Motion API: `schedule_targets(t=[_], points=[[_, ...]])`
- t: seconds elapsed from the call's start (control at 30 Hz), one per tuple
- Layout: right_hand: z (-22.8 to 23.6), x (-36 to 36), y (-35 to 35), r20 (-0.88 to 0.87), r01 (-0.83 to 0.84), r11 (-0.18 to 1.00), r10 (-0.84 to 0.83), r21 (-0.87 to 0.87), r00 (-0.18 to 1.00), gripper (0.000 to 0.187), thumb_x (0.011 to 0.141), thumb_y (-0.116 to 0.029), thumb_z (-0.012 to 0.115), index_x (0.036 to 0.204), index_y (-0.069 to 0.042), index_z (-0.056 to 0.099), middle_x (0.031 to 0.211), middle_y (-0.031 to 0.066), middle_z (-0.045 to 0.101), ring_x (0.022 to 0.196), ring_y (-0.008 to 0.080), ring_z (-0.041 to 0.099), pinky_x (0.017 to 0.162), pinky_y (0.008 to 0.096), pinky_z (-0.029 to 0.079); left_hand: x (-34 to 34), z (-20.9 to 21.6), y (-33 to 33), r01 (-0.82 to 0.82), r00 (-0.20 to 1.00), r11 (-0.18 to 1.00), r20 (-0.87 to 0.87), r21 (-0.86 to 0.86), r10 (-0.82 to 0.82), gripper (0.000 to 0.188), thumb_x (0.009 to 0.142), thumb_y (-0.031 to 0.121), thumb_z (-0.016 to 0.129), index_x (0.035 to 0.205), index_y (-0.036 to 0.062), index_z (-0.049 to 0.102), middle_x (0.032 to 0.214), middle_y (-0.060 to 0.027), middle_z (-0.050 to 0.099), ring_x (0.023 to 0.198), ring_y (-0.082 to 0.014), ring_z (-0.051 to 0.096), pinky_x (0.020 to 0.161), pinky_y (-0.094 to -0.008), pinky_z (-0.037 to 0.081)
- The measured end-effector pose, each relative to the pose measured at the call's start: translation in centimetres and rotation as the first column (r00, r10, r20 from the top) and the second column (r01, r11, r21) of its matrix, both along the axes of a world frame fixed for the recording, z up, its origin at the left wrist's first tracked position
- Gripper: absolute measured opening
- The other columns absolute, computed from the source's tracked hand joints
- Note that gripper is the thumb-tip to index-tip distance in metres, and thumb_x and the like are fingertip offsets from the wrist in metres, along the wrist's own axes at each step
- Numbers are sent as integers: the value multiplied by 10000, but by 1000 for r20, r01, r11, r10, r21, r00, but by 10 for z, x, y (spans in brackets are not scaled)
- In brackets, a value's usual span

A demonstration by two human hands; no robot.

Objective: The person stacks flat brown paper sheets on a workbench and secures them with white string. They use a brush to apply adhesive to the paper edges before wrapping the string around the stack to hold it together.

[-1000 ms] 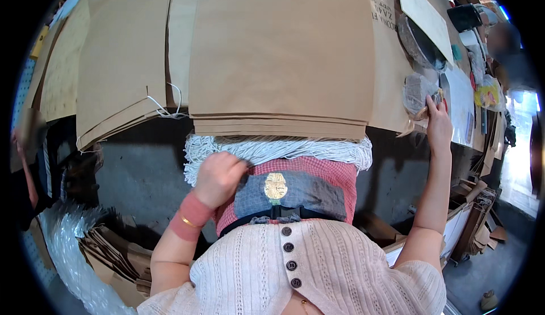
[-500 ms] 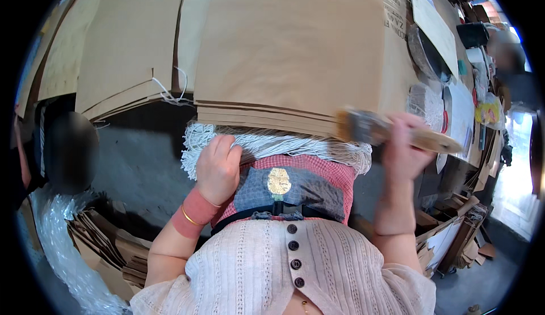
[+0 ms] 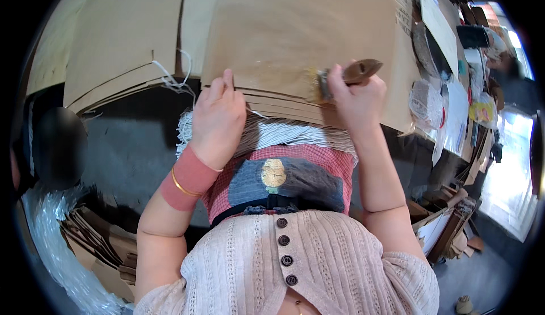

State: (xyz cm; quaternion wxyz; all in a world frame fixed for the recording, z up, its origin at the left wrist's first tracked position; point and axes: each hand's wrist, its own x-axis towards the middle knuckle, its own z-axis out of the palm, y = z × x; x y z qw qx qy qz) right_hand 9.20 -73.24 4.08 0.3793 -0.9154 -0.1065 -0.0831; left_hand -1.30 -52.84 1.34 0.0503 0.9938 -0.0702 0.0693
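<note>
My right hand (image 3: 359,96) is closed round the wooden handle of a wide flat paintbrush (image 3: 363,71). The bristles touch the near part of the top brown paper sheet (image 3: 301,25), where the surface looks shiny. At the near left corner of that layered stack, my left hand (image 3: 218,119) has its fingers together. A short length of white cord (image 3: 258,114) sticks out beside them; the fingertips' grip is partly hidden. Across my lap, below the stack's edge, lies a thick bundle of white cords (image 3: 289,135).
Another brown paper stack (image 3: 122,37) with loose white cord loops (image 3: 176,76) lies to the left. At right are a bowl-like container (image 3: 423,48), a white board (image 3: 439,31) and a plastic-wrapped bundle (image 3: 426,102). Cardboard pieces (image 3: 99,235) and clear plastic (image 3: 62,258) sit lower left.
My left hand has moved up from the cord bundle to the paper stack's corner, with a cord beside it. My right hand has brought the paintbrush left and up onto the paper.
</note>
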Motion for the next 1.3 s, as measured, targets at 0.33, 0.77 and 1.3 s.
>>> schedule_targets(t=[0.33, 0.77, 1.3], points=[[-1, 17, -69, 218, 81, 885, 24, -458, 976, 219, 780, -232, 616, 682, -37, 606, 610, 112, 612, 546, 269, 602, 529, 399, 465, 4, 2, -9, 13, 1000, 998, 3, 63, -13, 117, 667, -33, 556, 782, -36, 532, 1219, -238, 548, 968, -329, 535, 850, -373, 453], [47, 24, -225, 93, 242, 790, -352, 563, 931, 166, 801, -153, 720, 829, 8, 690, 700, 14, 613, 580, 71, 513, 545, 206, 409, -7, 8, -2, 27, 997, 999, -76, -33, -30, 67, 802, 0, 579, 783, -15, 517, 1349, -249, 424, 1265, -434, 346, 1028, -450, 322], [12, 19, -213, 284, 28, 887, 118, -460, 952, 309, 783, 14, 549, 1065, -50, 656, 1005, 143, 618, 945, 278, 596, 796, 368, 477, -55, 93, -21, -411, 785, 442, -556, -797, -273, 41, 851, 23, 563, 831, -12, 571, 722, -45, 596, 597, -111, 530, 525, -255, 409]])
